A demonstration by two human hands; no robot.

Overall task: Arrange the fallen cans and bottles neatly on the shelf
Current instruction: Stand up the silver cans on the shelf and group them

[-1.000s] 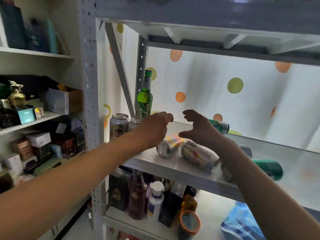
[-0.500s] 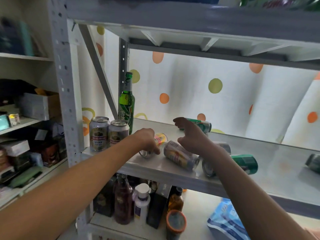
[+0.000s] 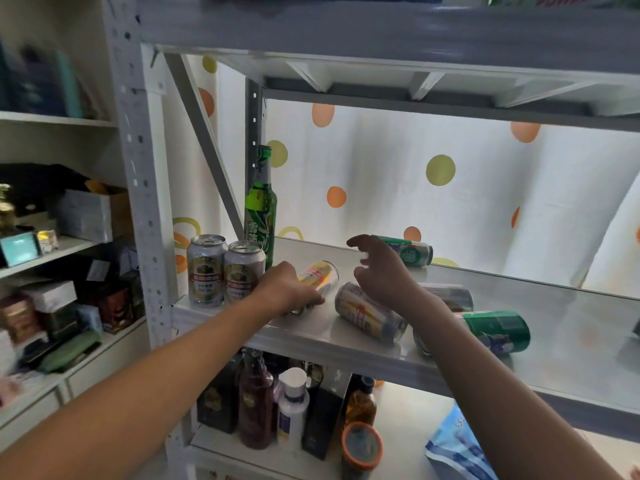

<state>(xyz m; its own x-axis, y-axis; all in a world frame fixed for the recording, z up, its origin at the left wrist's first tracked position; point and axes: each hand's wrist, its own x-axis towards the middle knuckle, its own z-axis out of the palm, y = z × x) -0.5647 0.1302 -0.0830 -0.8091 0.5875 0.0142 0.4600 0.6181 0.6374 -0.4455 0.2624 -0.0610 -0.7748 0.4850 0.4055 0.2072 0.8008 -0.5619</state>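
Note:
On the grey shelf (image 3: 311, 336) two silver cans (image 3: 225, 270) stand upright at the left, with a green bottle (image 3: 260, 206) upright behind them. My left hand (image 3: 289, 291) grips a fallen yellow-labelled can (image 3: 320, 273). Just right of it lies another fallen yellow can (image 3: 369, 313). My right hand (image 3: 382, 271) hovers above that one, fingers spread and holding nothing. A green can (image 3: 498, 332) lies to the right, a greyish can (image 3: 450, 296) lies behind my right wrist, and a green-and-silver can (image 3: 408, 251) lies near the back.
The upper shelf (image 3: 381, 32) hangs low overhead. A grey upright post (image 3: 138, 168) and a diagonal brace (image 3: 204, 143) bound the left side. Bottles and boxes (image 3: 277, 403) fill the shelf below. A side shelf of boxes (image 3: 69, 299) stands at the left.
My left hand has come down from above the cans and closed round the fallen yellow can. My right hand stays spread above the neighbouring can. The view has shifted right.

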